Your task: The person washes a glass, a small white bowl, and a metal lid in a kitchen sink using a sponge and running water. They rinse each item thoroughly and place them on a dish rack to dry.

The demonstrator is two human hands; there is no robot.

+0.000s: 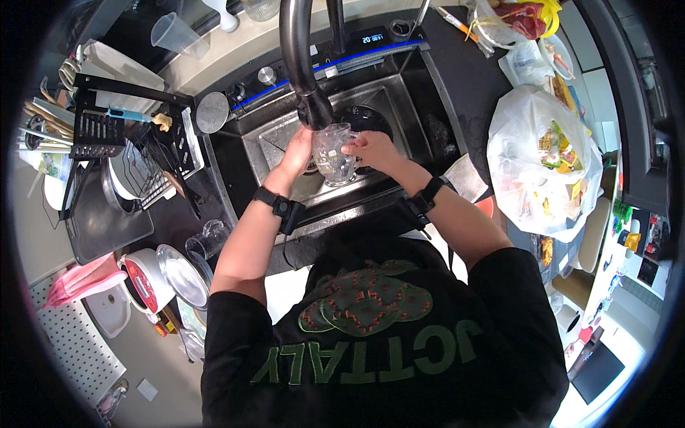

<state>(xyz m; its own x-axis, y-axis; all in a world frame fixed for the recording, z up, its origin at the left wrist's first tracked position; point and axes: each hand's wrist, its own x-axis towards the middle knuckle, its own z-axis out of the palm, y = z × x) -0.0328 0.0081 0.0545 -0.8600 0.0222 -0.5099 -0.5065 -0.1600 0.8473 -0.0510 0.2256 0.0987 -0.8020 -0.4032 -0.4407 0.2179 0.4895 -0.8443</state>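
Note:
A clear glass jug [333, 155] is between my hands over the steel sink [267, 155], right under the dark faucet's spout [314, 109]. My right hand [373, 151] grips the jug by its handle side. My left hand [297, 152] lies against the jug's other side, its fingertips partly hidden by the faucet and glass. A dark round piece [366, 117] sits in the sink behind the jug. On the counter left of the sink lies another clear glass vessel [207, 239].
A black dish rack [134, 96] with utensils stands left, above a dark tray [109, 230]. A rice cooker [144, 281] is at lower left. Right of the sink are a cloth [465, 176] and a white plastic bag [514, 160] with packages.

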